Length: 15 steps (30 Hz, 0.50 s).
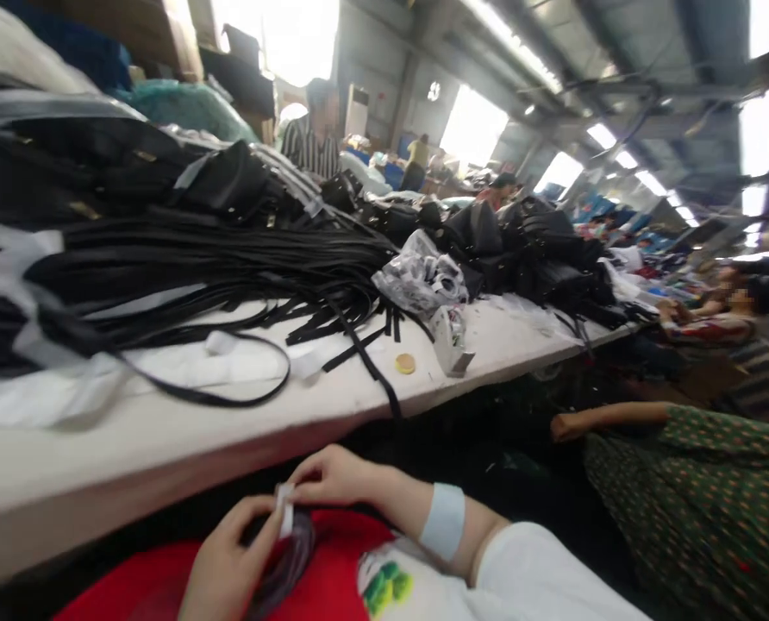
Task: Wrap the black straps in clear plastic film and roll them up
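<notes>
Close to my body, below the table edge, both hands meet at a small white tag-like piece. My left hand pinches it from the left, thumb and forefinger together. From the right, my right hand grips its top between thumb and fingertips. Under the white piece hangs a dark, shiny coiled loop, partly behind my left hand; I cannot tell what it is made of. Red cloth lies across my lap beneath the hands.
On the white table lie many black straps, a clear plastic bag, a small box and a yellow disc. Black bags are heaped behind. A person in green dotted cloth is at my right.
</notes>
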{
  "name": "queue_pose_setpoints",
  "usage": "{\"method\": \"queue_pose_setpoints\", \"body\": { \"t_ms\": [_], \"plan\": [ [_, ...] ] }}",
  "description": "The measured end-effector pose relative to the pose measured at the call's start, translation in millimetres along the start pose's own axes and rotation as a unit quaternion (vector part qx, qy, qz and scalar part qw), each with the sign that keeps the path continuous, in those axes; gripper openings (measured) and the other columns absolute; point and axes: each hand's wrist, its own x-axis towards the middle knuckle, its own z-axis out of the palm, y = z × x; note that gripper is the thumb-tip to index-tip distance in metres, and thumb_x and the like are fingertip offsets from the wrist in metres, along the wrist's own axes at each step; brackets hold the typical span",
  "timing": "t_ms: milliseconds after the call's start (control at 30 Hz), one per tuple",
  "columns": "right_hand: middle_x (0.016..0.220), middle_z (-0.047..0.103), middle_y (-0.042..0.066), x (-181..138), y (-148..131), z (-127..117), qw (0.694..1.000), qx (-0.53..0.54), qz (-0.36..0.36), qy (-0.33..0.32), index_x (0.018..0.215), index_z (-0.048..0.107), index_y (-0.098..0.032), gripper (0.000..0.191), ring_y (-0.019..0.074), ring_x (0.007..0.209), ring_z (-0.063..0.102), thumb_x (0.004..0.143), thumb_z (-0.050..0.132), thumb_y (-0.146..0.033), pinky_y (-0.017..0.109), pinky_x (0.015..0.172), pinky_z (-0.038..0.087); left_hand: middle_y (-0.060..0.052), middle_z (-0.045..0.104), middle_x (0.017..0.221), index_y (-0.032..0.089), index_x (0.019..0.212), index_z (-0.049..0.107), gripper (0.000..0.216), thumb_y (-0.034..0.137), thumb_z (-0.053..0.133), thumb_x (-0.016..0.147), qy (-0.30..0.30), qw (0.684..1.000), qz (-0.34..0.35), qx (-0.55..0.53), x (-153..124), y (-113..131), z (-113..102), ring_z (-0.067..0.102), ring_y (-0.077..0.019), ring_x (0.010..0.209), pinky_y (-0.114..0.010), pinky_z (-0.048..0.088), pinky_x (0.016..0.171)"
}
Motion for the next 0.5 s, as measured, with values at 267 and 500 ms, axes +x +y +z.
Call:
{"method": "queue_pose_setpoints", "body": {
  "t_ms": [267, 500],
  "plan": [
    [0.074, 0.068, 0.003, 10, -2, -7, 0.989, 0.078, 0.028, -0.124, 0.084, 0.068, -0.01, 0.032, 0.0122, 0.066, 0.06, 0.071, 0.074, -0.039, 0.025, 0.068, 0.048, -0.002, 0.064, 0.086, 0.022, 0.09, 0.052, 0.025, 0.04, 0.062, 0.075, 0.054, 0.998, 0.024, -0.003, -15, 5, 9, 0.064, -0.0206, 0.084, -0.032, 0.051, 0.079],
    [0.09, 0.071, 0.003, -15, -32, 6, 0.951, -0.258, -0.169, -0.012, 0.09, 0.069, -0.019, 0.013, 0.0145, 0.084, 0.065, 0.084, 0.057, -0.02, 0.026, 0.08, 0.049, 0.001, 0.063, 0.06, 0.017, 0.082, 0.063, 0.033, 0.048, 0.065, 0.072, -0.123, 0.987, -0.087, -0.055, -11, 7, -11, 0.059, -0.0183, 0.054, -0.029, 0.044, 0.052]
  ]
}}
